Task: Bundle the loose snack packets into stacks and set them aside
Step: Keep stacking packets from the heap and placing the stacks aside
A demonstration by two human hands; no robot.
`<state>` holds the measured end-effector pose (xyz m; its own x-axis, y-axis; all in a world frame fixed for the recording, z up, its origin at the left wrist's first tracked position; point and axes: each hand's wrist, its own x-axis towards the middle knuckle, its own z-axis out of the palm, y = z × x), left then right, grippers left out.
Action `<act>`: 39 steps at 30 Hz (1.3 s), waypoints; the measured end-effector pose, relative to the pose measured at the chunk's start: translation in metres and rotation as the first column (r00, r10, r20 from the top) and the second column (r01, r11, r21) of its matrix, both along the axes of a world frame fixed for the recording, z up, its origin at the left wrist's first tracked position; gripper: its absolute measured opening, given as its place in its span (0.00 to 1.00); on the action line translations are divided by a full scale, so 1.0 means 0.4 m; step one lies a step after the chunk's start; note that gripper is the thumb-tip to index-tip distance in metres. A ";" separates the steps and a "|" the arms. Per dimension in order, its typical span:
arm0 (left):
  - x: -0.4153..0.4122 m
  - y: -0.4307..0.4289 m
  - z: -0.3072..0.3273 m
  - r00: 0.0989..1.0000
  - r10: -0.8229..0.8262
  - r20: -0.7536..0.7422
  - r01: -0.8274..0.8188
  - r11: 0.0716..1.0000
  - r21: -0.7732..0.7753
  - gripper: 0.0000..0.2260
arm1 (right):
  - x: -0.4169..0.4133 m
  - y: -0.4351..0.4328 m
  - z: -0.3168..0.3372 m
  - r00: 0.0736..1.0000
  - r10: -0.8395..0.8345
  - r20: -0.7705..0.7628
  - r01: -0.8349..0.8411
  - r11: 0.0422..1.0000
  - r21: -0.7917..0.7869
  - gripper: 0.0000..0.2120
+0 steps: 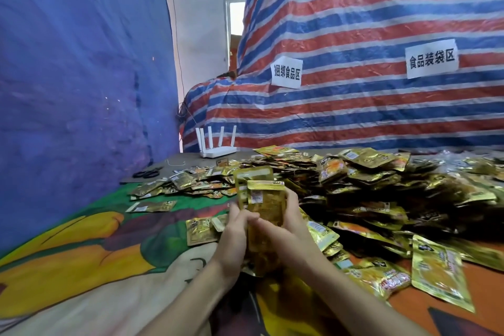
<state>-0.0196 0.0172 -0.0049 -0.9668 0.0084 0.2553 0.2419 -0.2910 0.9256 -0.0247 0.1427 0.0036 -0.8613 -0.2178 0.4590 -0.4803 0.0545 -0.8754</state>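
Both hands hold an upright stack of gold snack packets (265,204) in the middle of the view. My left hand (235,232) grips the stack from the left, fingers wrapped over its front. My right hand (286,222) presses it from the right side. A second packet sticks up behind the front one. A big heap of loose gold packets (368,194) spreads to the right and behind the hands. Scattered single packets (201,230) lie left of the hands on the colourful cloth (90,248).
A white router (216,144) with several antennas stands at the back of the table. Black scissors (148,172) lie at the back left. A striped tarp (354,106) with two paper signs rises behind the heap. A blue tarp (68,76) walls the left side.
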 end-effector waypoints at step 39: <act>0.088 0.081 0.005 0.948 -0.201 -0.248 0.062 0.878 -0.475 0.18 | 0.041 0.032 0.050 0.981 -0.193 0.007 0.188 0.947 -0.262 0.22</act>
<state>0.0156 0.0496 -0.0030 -0.8357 0.3131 0.4512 0.5011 0.0982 0.8598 -0.0084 0.1555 0.0236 -0.8659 0.0781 0.4940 -0.4994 -0.0819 -0.8625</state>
